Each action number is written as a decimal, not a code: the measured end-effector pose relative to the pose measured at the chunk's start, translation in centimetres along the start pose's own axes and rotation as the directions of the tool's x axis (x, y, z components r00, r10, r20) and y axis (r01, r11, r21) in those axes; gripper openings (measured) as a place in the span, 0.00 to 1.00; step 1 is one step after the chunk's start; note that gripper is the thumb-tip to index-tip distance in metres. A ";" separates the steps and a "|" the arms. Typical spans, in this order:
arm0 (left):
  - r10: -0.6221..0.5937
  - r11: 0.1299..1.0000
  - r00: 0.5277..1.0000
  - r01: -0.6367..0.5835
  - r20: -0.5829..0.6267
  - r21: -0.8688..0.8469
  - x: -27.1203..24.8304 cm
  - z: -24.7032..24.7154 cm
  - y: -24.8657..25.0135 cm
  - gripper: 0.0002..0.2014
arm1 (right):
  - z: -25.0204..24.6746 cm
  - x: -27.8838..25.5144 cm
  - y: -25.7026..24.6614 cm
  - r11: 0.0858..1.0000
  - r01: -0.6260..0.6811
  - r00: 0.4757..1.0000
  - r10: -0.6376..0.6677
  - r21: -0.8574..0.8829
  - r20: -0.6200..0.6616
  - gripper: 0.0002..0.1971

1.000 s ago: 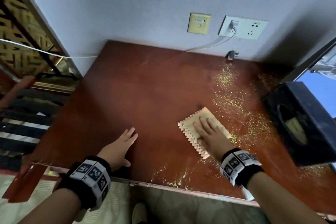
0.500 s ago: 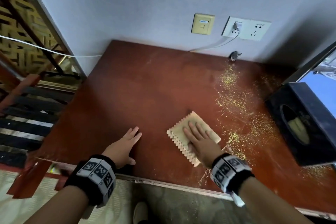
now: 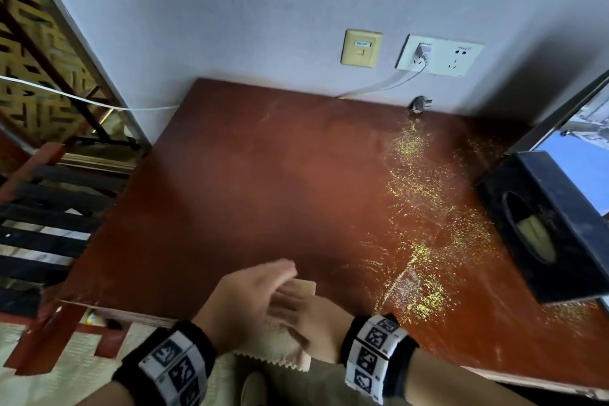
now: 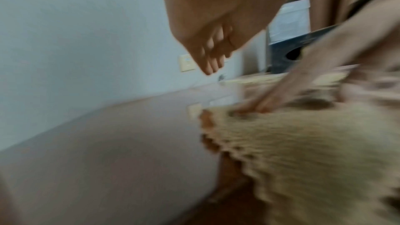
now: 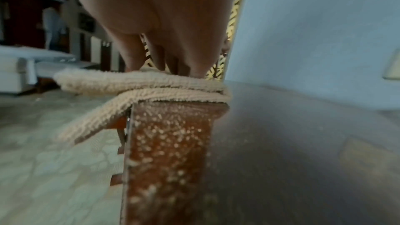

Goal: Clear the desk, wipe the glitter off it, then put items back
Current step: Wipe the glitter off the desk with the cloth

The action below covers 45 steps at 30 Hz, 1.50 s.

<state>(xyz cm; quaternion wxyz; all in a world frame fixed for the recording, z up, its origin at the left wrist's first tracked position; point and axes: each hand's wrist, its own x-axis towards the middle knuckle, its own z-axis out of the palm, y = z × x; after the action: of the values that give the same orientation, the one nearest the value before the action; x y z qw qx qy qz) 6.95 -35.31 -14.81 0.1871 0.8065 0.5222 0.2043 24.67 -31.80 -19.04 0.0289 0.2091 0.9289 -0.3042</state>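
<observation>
A reddish-brown wooden desk [image 3: 270,194] seen from above, pushed against a pale grey wall. At its near edge, the right hand [image 3: 316,323] lies flat on a beige cloth [image 3: 283,349] with a zigzag edge, straight fingers [image 5: 164,61] pressing down on it. The cloth sits partly on the desk directly under those fingers and partly droops over the near edge, toward the patterned floor. The left hand [image 3: 244,303] is held just above the right hand and the cloth, blurred, its fingers [image 4: 213,61] loosely extended and holding nothing; whether it touches the cloth cannot be told. To the right of the fingers, gold glitter [image 3: 425,224] is scattered over the desk in a wide band that runs from the near edge to the wall. Beyond the glitter, well to the right of the hands, a black tissue box [image 3: 553,227] with an oval opening stands on the desk. On the wall, far beyond the fingers, are a yellowish wall plate [image 3: 362,48] and a white power socket [image 3: 440,55] with a plug and cable in it.
</observation>
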 end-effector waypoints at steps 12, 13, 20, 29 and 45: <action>-0.159 0.888 0.923 -0.022 0.350 0.460 3.8 3.5 -6.5 0.26 | -5.1 -15.4 11.3 0.575 -0.816 0.576 0.800 -0.062 -0.166 0.30; -0.233 0.862 0.928 0.058 0.292 0.504 5.5 3.4 -7.0 0.26 | -4.6 -16.2 11.3 0.558 -0.827 0.562 0.815 -0.071 -0.143 0.31; -0.152 0.895 0.867 -0.083 0.475 0.438 10.2 8.9 0.2 0.32 | -3.3 -18.6 11.3 0.538 -0.842 0.537 0.834 -0.028 -0.129 0.33; 0.141 0.809 0.791 -0.438 0.595 0.392 4.9 10.6 2.8 0.28 | -3.7 -19.6 11.1 0.575 -0.816 0.565 0.814 0.059 -0.135 0.30; -0.053 0.890 0.916 -0.137 0.397 0.435 12.9 12.8 4.6 0.29 | -3.2 -20.4 12.0 0.605 -0.791 0.585 0.792 0.091 -0.175 0.28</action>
<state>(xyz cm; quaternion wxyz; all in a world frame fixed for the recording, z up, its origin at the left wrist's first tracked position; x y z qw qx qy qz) 21.99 -26.32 -21.59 0.0914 0.8634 0.4883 -0.0876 48.39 -28.81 -19.35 0.0683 0.6293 0.7364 -0.2388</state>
